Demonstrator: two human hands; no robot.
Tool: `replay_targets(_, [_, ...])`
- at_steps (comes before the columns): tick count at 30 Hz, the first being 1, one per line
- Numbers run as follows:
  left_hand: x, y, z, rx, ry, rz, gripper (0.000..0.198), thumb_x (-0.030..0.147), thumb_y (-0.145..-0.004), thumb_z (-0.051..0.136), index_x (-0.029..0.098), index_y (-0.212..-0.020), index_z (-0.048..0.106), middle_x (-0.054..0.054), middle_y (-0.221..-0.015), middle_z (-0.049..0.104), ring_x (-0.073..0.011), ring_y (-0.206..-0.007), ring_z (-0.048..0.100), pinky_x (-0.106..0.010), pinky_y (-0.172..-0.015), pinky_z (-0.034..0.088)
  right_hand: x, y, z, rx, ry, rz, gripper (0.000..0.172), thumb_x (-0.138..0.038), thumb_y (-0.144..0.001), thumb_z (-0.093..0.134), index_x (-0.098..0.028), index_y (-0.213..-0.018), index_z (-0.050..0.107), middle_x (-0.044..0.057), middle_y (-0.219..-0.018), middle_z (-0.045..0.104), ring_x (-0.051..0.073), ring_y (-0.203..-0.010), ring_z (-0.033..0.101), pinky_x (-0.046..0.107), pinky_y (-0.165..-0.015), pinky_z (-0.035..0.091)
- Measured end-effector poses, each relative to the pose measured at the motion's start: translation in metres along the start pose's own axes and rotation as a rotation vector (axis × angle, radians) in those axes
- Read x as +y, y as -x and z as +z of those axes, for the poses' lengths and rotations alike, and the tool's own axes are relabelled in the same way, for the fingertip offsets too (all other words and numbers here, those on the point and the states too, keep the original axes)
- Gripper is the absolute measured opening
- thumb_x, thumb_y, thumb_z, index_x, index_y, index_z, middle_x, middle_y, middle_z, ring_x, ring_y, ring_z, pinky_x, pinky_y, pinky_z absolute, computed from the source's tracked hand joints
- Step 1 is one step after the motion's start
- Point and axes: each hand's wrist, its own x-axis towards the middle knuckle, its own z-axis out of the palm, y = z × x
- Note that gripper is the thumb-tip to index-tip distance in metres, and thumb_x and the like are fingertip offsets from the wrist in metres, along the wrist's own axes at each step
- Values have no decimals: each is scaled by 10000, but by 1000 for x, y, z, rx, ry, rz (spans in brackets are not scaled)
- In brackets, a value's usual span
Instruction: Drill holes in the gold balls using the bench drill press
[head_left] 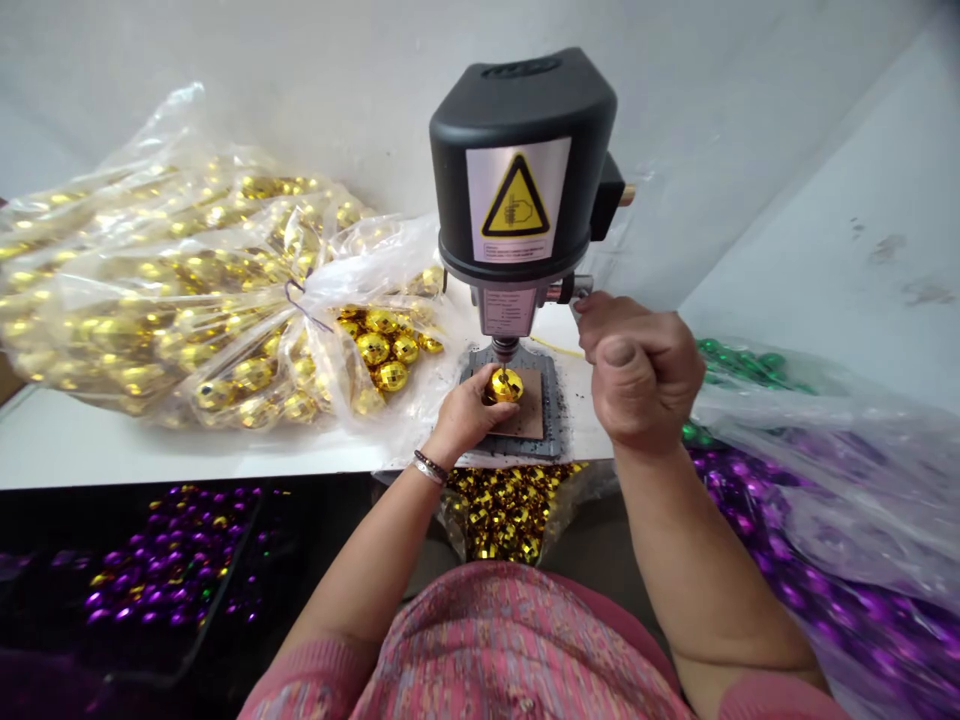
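Note:
A black drill press (525, 110) with a yellow warning label stands on the white table. My left hand (472, 412) grips a shiny gold faceted ball (508, 384) between thumb and fingers on a brown board (525, 415) over the grey base. The drill's chuck (504, 347) is directly above the ball, its bit at the ball's top; how deep it sits I cannot tell. My right hand (641, 370) is closed around the press's feed handle (571, 288) on the machine's right side, with most of the grip hidden by the fingers.
Clear plastic bags of gold balls (150, 300) lie on the left of the table (150, 450). An open bag of gold pieces (510, 510) hangs below the front edge. Purple balls (169, 550) lie at lower left; purple (825, 570) and green balls (750, 362) fill bags at right.

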Motion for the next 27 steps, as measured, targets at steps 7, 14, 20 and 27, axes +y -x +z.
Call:
replay_targets(7, [-2,-1,3,-12,17,-5,680,306,-740,802,241,-1392,621,-21,-1056,766,-216,-897,688,-285,-795,511,12,9,-2,5,-7,-113,149,-340,-932,532,-269,-815,592,-36,-656,499,106,-673,535,381,-909,540])
replay_targets(14, [-4,-2,3,-19,11,-9,698,312,-731,814,257,-1398,614,-16,-1077,767,-216,-933,691,-293,-856,516,19,14,-5,-7,-9,-192,106,-274,-938,503,-268,-894,599,-38,-675,484,97,-704,569,368,-940,554])
replay_targets(20, [-8,-3,4,-33,45,2,732,313,-742,801,237,-1434,577,-34,-1100,767,-229,-956,698,-300,-829,518,21,24,-4,18,32,-202,179,-242,-904,550,-214,-728,537,-48,-635,495,94,-679,572,391,-969,535])
replay_targets(27, [-8,0,5,-19,94,14,677,261,-730,794,206,-1378,605,-34,-1115,755,-224,-971,693,-308,-850,527,-3,-29,13,197,41,67,374,-455,-965,502,-190,-703,472,-50,-564,431,60,-521,458,255,-556,419])
